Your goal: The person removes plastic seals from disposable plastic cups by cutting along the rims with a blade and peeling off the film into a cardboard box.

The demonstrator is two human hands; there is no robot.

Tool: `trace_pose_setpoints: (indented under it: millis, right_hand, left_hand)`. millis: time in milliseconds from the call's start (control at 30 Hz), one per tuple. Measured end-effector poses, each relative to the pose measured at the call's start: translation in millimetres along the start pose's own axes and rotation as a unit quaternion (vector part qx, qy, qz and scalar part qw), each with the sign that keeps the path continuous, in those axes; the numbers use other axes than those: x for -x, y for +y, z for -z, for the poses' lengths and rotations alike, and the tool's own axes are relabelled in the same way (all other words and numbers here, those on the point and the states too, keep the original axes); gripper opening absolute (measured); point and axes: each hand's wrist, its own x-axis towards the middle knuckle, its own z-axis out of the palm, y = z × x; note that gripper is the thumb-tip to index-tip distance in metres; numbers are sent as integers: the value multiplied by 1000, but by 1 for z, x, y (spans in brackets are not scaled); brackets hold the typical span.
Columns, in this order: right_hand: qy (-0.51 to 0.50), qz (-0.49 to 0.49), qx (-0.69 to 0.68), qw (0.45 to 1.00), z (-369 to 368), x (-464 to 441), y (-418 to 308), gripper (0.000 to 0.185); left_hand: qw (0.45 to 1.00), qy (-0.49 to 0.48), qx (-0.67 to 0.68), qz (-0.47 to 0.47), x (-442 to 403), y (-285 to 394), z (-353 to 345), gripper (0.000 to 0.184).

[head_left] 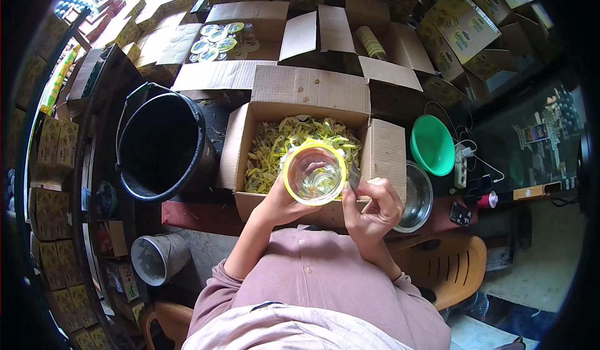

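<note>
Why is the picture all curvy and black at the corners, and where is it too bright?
In the head view, probably a very wide lens curves the scene and darkens the corners; in that view, glare whitens the upper left by the stacked boxes, and light glints inside the yellow-rimmed cup.

Yellow-rimmed cup — green bowl

At frame centre, a cup overlaps a carton with strips in it; a bucket stands left, a bowl right, a basin below the bowl.
</note>
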Motion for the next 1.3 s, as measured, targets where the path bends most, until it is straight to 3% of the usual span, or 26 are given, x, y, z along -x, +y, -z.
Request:
trace_pose_setpoints:
  millis: [467,567,833,933,1033,1167,1300]
  right_hand:
    - [6,24,50,998,-2,-3,7,17]
    - [4,28,32,999,-2,-4,8,15]
    - [22,-8,-6,1000,0,-5,10,15]
    - [8,-38,-27,999,2,-7,14,17]
    - [-5,-73,-48,996,5,-11,19,20]
    - [-6,-93,-69,993,7,-14,21,23]
    - [9,-95,-56,994,7,-13,19,23]
  left_hand:
    - [996,-5,-84,3,1,1,0,72]
    - [990,-46,-131,-25,-2,4,5,76]
    - [986,22,152,68,-3,-1,0,66]
    - [969,33,204,135,-1,-2,4,58]
    - [924,63,342,158,1,-6,6,56]
    - [903,42,397,156,1,-15,12,63]
    - [924,51,350,148,-2,-11,10,66]
